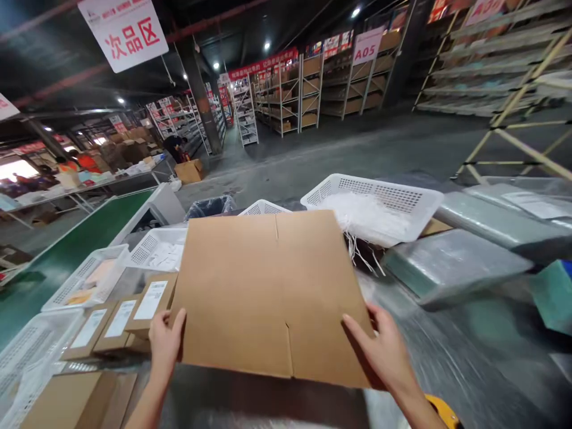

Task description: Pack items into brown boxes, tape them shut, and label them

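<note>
Nearest the camera, low in the frame, two hands hold up a flat brown cardboard piece (232,292) that fills the centre: the left hand (165,336) is clamped on its lower left edge, thumb on the near face, and the right hand (382,348) grips its lower right edge likewise. A yellow object (442,410) shows at the bottom right. Left of the cardboard, labelled boxes (152,301) stand in a row beside small white baskets (74,283); past its top right corner, a larger white basket (420,205) holds white material above the tabletop (442,351). Plastic-wrapped stacks (456,259) lie at the right, a green conveyor belt (53,256) at the left.
</note>
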Available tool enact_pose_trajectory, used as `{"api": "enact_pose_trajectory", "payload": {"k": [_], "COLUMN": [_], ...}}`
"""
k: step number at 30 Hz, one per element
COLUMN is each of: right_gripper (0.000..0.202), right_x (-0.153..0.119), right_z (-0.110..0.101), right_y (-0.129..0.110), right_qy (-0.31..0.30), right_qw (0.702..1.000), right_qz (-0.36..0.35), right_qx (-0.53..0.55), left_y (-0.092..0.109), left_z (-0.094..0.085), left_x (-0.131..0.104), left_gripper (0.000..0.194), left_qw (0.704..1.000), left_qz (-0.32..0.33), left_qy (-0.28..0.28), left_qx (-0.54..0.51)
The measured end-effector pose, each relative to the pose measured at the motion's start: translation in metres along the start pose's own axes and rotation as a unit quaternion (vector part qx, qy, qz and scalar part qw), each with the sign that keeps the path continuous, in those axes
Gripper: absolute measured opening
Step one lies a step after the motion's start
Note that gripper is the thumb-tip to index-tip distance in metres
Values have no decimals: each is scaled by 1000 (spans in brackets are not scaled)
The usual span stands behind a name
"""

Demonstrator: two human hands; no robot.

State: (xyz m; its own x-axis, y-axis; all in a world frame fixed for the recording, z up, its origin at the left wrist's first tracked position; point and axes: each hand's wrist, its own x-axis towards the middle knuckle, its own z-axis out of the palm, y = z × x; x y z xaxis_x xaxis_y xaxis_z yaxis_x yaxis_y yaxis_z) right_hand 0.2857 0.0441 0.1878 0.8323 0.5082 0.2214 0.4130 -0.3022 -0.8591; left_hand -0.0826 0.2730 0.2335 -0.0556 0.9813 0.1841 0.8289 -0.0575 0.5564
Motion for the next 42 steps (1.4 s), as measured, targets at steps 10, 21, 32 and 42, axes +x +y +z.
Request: {"api": "enact_pose_trajectory", "payload": {"k": [10, 21, 32, 42], "right_gripper": [52, 49, 64, 87], "right_x": [-165, -189, -202, -175], "right_z": [-46, -74, -2, 33], "right_y": [3, -61, -89, -94], "right_qy": [-46, -178, -103, -430], "right_qw": [968, 959, 962, 836], "right_qz": [66, 166, 155, 83], "right_qx": [236, 146, 199, 330], "left_y": [-128, -123, -130, -166], "left_z": [-74, -111, -127, -131], "left_x": [-125, -136, -152, -120], "left_gripper": [73, 78, 74, 113], "left_qw": [898, 895, 882, 833], "left_qz": [-195, -140, -88, -59], "left_qy": [-18, -63, -156, -408], "left_qx": [-394, -418, -435, -370]}}
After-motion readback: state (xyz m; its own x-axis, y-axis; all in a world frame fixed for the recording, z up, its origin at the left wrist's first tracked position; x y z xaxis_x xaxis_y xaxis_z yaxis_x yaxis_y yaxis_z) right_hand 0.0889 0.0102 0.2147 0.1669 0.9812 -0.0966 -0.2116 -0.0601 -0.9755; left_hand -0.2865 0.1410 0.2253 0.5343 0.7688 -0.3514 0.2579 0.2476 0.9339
